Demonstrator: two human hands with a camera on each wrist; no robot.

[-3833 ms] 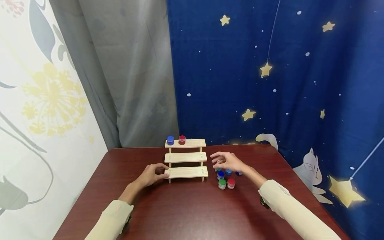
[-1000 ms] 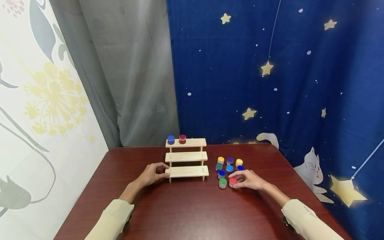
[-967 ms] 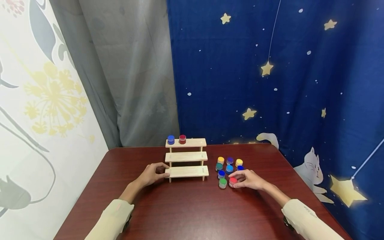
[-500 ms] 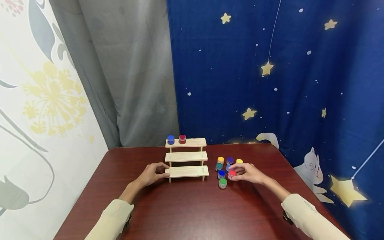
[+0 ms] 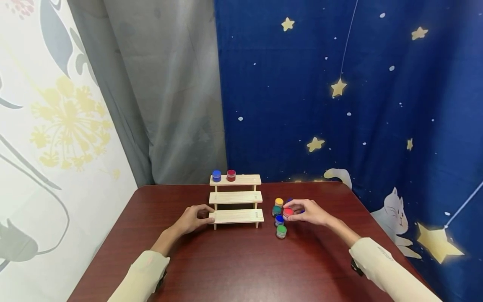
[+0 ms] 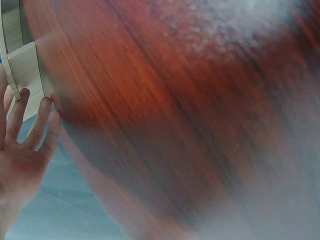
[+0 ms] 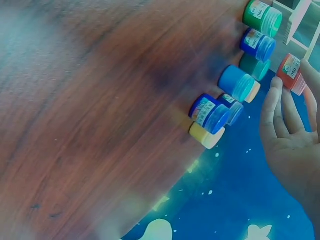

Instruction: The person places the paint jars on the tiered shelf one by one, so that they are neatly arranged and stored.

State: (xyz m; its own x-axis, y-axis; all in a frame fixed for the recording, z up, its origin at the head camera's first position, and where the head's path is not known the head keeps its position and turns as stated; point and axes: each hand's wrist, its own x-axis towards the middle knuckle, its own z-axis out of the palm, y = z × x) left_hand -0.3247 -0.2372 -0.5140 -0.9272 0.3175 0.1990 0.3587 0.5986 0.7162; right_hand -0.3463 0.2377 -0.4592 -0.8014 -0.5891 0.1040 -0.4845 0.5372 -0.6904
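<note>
The right hand (image 5: 310, 212) is partly closed, its thumb and fingers pinching the red-lidded jar (image 5: 288, 213) between their tips. The right wrist view shows this jar lifted clear of the tabletop, its label facing the camera. It is upright or nearly so, lid up, and its axis runs about the same way as those of the standing jars. It is short and stout, and in the head view it hangs among the other jars, to the right of the rack.

The left hand (image 5: 190, 219) grips the left end of the lowest board of the wooden rack (image 5: 235, 197), thumb at the near corner and index finger at the far one, with a gap between them. In the left wrist view its other fingers reach out fairly straight. The rack's three boards run left to right, stepping up away from the person.

Around the right hand stand a green-lidded jar (image 5: 281, 232), a blue jar (image 5: 279, 220), a teal jar (image 5: 277, 211) and an orange jar (image 5: 279, 202). The right wrist view also shows a light blue jar (image 7: 236, 83), a yellow jar (image 7: 206, 135) and two more dark blue ones.

On the top board, left of its middle, a blue-lidded jar (image 5: 216, 176) and a dark red jar (image 5: 231, 175) sit side by side. Beneath everything spreads the dark red tabletop (image 5: 241, 264).
</note>
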